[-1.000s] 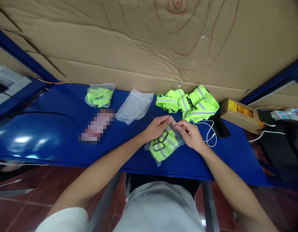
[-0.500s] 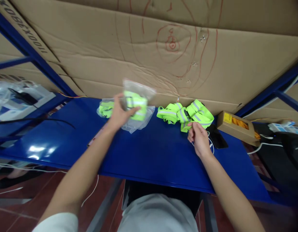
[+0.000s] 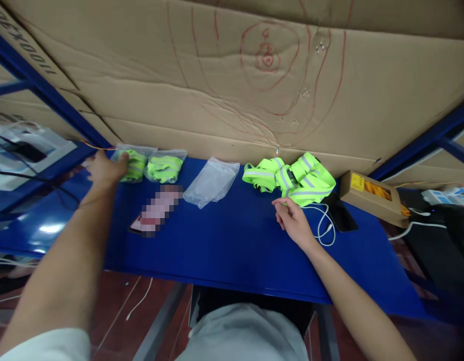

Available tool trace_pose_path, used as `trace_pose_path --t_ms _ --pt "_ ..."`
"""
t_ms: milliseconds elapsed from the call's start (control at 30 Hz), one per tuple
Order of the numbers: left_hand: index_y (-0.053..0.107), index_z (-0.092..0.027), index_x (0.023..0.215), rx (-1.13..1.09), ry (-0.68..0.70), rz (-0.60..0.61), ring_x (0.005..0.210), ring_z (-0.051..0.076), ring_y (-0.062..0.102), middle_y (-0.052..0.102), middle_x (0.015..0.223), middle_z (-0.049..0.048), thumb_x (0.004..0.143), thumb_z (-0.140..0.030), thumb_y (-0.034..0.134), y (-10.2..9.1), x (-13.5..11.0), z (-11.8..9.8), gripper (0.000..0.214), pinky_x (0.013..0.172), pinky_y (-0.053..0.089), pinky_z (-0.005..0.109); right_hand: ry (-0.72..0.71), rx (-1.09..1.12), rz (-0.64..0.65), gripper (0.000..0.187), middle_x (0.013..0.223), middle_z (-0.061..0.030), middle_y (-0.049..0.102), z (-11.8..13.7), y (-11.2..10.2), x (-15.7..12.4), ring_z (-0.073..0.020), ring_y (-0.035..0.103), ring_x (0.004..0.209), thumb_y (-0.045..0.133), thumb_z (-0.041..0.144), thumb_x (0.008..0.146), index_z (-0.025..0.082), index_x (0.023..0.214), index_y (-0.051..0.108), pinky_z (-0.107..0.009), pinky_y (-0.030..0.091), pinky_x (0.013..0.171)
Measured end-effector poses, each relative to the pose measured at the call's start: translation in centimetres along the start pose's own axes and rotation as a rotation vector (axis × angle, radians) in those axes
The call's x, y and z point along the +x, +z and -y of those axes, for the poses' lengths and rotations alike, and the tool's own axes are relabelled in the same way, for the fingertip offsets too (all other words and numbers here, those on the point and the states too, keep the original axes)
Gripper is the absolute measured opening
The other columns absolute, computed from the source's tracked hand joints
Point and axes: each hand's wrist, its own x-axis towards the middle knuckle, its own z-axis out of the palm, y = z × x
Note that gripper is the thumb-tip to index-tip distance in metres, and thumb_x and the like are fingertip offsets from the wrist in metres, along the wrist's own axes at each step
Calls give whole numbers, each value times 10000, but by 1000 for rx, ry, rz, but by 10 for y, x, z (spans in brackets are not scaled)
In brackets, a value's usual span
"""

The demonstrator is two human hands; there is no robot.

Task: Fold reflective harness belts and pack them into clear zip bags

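My left hand is at the back left of the blue table, fingers apart, its thumb against a clear zip bag with a folded neon-yellow reflective strap. Just right of that bag lies a second bagged reflective strap. Flat clear plastic bags rest in the middle. Loose neon-yellow reflective straps with grey stripes and black buckles are heaped to their right. My right hand hovers in front of the heap, fingers loosely curled together with nothing visible in them.
A phone with a blurred screen lies left of centre on the blue table. To the right are a white cable, a black phone and a cardboard box with orange contents. A cardboard wall stands behind.
My left hand has carried the bagged strap leftward and down to the table beside the other bag. My right hand has shifted slightly left, away from the straps.
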Motion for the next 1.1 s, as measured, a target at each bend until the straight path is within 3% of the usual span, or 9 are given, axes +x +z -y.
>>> trace_pose_path --t_ms 67,133,200,267,400,600,767,933,1100 --pt "492 -142 1373 191 55 -56 1410 440 418 564 1413 129 971 -701 378 14 -20 -22 698 1129 342 708 -13 -58 11 380 650 39 540 -2 1 -1 -121 497 532 517 571 1006 218 1088 632 -260 391 531" --pt "473 -100 1409 263 239 187 1325 364 532 580 1394 169 1027 -649 246 36 -49 -53 707 1121 421 599 -33 -124 46 349 668 29 556 -4 4 -4 -132 530 578 530 541 1009 225 1101 647 -266 399 570" --pt "511 -222 1438 263 354 355 1333 329 552 623 1395 109 963 -692 460 63 -79 -86 670 1153 421 498 -59 -181 101 318 677 23 568 -5 7 -6 -143 555 611 545 512 1009 230 1103 660 -273 406 602" --pt "381 -251 1567 297 375 433 1446 427 437 474 1571 181 852 -698 655 89 -101 -114 887 1180 348 591 -85 -216 154 299 682 19 579 -6 10 -8 -150 571 622 545 491 1012 231 1095 669 -278 412 615" --pt "121 -207 1655 424 156 676 1423 518 443 441 1546 314 821 -601 752 116 -115 -147 1118 1102 350 717 -123 -237 176 293 693 10 606 -4 11 -9 -151 584 620 528 472 1023 226 1082 676 -277 415 601" --pt "183 -248 1640 148 606 625 1481 373 404 380 1623 192 912 -441 715 98 -138 -159 922 1180 373 528 -111 -155 28 347 753 0 626 -4 10 -7 -134 587 626 509 528 1027 230 1118 661 -255 442 566" --pt "285 -290 1621 -15 1053 653 1493 375 377 374 1622 177 948 -392 666 94 -162 -164 780 1188 338 555 -70 -121 -166 469 942 -42 620 -10 2 2 -130 577 638 319 593 1063 227 1235 556 -246 488 497" --pt "414 -257 1564 104 971 656 1429 373 456 437 1584 171 957 -273 591 98 -163 -161 632 1122 393 534 -104 -265 -143 413 804 -22 633 -13 -5 6 -147 596 632 408 544 1055 209 1145 634 -257 506 542" --pt "563 -198 1418 199 621 338 1327 364 530 536 1501 167 949 -239 536 98 -154 -159 472 1084 368 556 -238 -504 -86 315 993 -81 707 -11 2 1 -213 671 832 471 415 1040 209 1189 656 -351 559 772"
